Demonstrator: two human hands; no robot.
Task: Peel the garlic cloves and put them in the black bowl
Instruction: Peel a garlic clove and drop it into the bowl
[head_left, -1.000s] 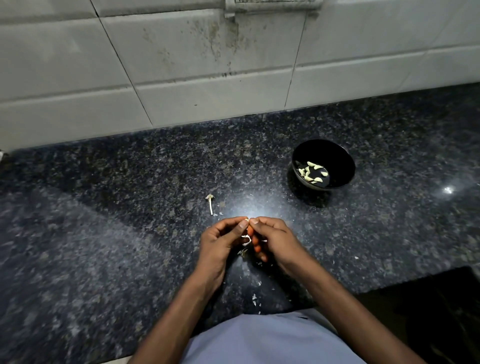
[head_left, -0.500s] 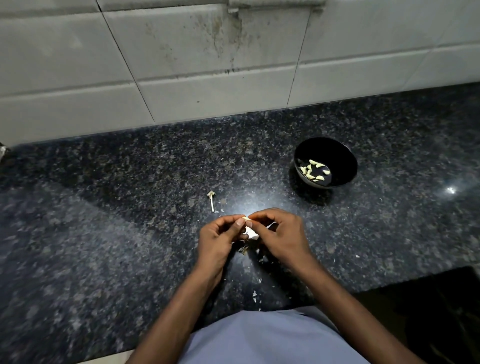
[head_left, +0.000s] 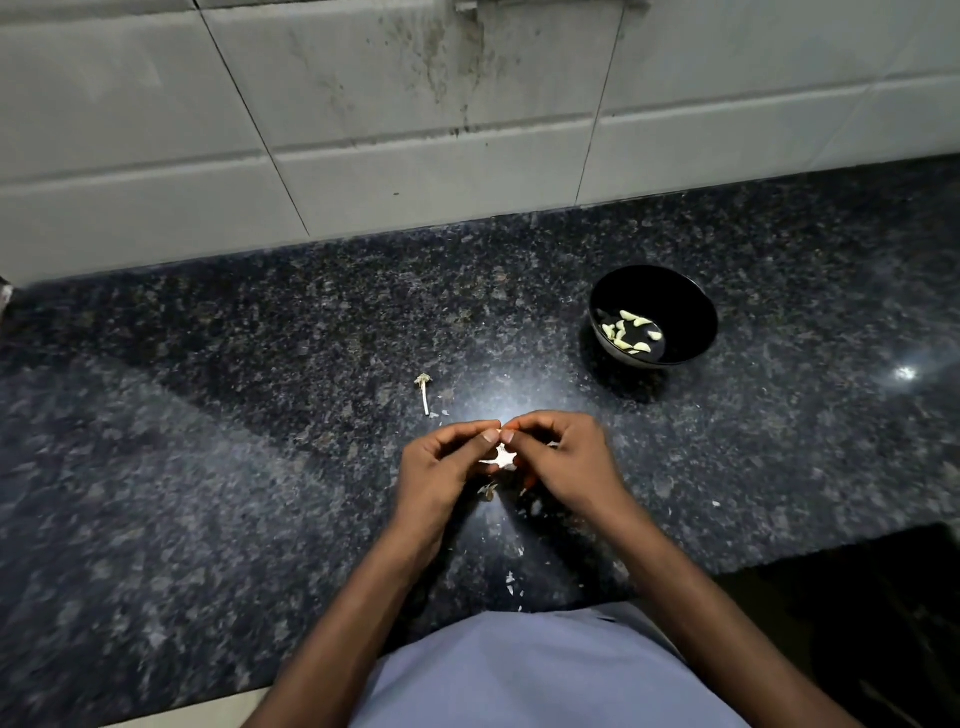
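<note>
Hands drift slightly toward black bowl (head_left: 653, 316) since earlier frame — left hand (head_left: 441, 470) and right hand (head_left: 563, 460) both pinch garlic clove (head_left: 503, 458) above desk (head_left: 260, 415), fingertips working papery skin loose; peeled cloves (head_left: 629, 332) wait in bowl.

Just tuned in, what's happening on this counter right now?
A person is peeling garlic over the dark granite counter. Both hands meet at the middle: the left hand and right hand pinch one garlic clove, its white skin splaying out between the fingers. The black bowl, to the right and farther back, already holds several peeled cloves. A dry stem and skin flakes lie on the counter.
</note>
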